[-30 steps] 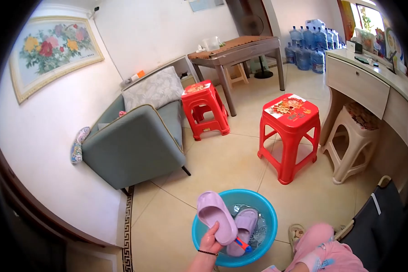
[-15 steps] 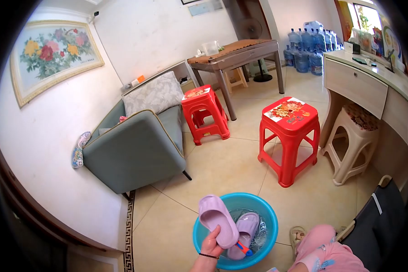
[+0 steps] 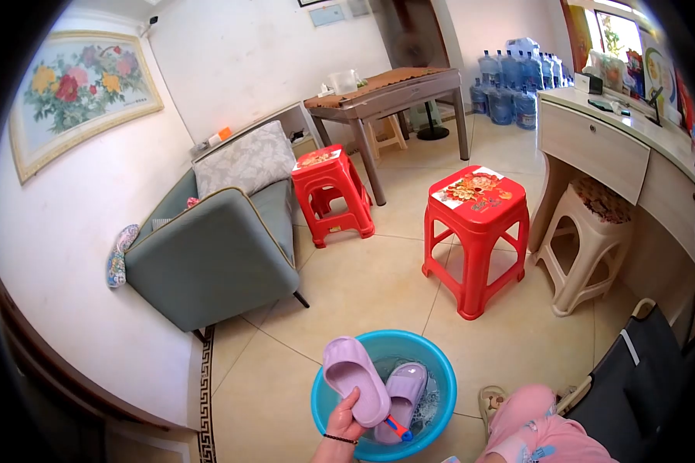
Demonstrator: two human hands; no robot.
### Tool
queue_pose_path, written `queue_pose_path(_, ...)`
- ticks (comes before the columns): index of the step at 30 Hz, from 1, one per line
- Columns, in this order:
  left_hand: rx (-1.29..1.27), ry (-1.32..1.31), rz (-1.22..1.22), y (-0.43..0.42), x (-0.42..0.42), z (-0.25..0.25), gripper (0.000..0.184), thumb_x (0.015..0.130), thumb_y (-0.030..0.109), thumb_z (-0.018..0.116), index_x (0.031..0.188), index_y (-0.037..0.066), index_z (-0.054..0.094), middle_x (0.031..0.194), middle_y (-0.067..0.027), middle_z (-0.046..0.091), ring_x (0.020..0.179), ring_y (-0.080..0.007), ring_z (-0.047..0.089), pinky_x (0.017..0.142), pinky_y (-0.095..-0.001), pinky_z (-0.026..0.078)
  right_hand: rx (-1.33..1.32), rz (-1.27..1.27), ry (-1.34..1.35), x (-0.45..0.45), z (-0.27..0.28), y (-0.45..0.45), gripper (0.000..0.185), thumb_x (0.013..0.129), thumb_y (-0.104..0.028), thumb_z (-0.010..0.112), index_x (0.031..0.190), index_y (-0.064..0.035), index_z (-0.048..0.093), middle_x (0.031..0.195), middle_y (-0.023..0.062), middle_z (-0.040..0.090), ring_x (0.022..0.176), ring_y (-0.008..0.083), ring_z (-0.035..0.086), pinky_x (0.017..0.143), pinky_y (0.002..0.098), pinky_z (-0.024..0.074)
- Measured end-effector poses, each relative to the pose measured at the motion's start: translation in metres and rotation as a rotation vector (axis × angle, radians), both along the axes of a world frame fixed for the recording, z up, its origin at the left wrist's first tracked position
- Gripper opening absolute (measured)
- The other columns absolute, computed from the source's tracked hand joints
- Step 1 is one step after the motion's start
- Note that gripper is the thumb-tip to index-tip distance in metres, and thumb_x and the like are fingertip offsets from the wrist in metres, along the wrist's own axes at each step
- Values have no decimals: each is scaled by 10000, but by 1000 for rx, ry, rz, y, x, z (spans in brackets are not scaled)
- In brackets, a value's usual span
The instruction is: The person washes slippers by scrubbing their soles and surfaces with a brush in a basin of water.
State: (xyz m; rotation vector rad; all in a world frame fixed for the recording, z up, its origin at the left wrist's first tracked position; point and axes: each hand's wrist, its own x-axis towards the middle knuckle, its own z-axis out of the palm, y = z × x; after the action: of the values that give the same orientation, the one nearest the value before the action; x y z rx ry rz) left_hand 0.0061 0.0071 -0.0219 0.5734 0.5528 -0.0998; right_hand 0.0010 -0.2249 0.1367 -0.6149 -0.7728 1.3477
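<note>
My left hand (image 3: 346, 418), with a dark beaded bracelet at the wrist, is closed on a lilac slipper (image 3: 355, 378), thumb along its edge. That slipper is tilted above the left side of a blue basin (image 3: 442, 359). A second lilac slipper (image 3: 406, 386) lies in the water in the basin. Below the held slipper a red and blue handle (image 3: 398, 427) sticks out; its other end is hidden. My right hand does not show.
Two red stools (image 3: 477, 231) (image 3: 332, 193) stand on the tiled floor beyond the basin. A grey-green sofa (image 3: 208, 262) is to the left, and a beige stool (image 3: 587, 239) under a desk (image 3: 594, 143). A dark folding chair (image 3: 641, 378) stands beside my pink-clothed leg (image 3: 537, 420).
The view has shifted slightly, so the room, basin and hand sit further left in the picture. My left hand keeps its hold on the slipper, at much the same place over the basin.
</note>
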Motion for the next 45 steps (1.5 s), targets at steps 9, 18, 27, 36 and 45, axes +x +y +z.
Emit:
queue_pose_path(9, -71, -45, -20, 9, 0, -37, 412, 991, 182, 526, 1364, 27, 444, 1329, -155, 551, 1219, -334, 540, 1053, -532, 426, 18, -18, -7, 2, -2, -4, 307, 996, -302, 492, 941, -8, 564, 879, 97, 590, 826, 182, 570, 717, 335, 467)
queue_pose_path(18, 10, -31, -16, -2, 1, -1, 408, 989, 178, 531, 1357, 21, 451, 1327, -159, 551, 1219, -333, 540, 1055, -520, 427, 11, -13, -24, 0, -3, -2, 273, 999, -264, 494, 946, -7, 567, 861, 88, 588, 816, 176, 573, 705, 332, 470)
queue_pose_path(27, -25, -31, 10, 2, 2, -2, 407, 994, 171, 519, 1366, 24, 440, 1332, -157, 545, 1218, -332, 538, 1049, -519, 433, 8, 12, -34, -6, -4, 2, 238, 1003, -226, 497, 951, -5, 571, 843, 80, 587, 805, 170, 576, 694, 329, 473)
queue_pose_path(36, -32, -46, 7, 13, 9, 5, 430, 993, 191, 524, 1374, 17, 427, 1344, -155, 534, 1226, -327, 532, 1048, -511, 435, -370, -884, -874, 35, -10, 16, 163, 984, -166, 536, 999, -8, 574, 843, 70, 602, 789, 147, 593, 674, 296, 490)
queue_pose_path(45, 101, -195, 157, 13, 9, 12, 430, 976, 132, 552, 1374, 33, 421, 1308, -130, 546, 1196, -308, 551, 1024, -488, 460, -627, -559, -523, 60, -84, 45, 349, 967, -205, 562, 1182, 55, 472, 981, 166, 680, 900, 186, 666, 764, 298, 529)
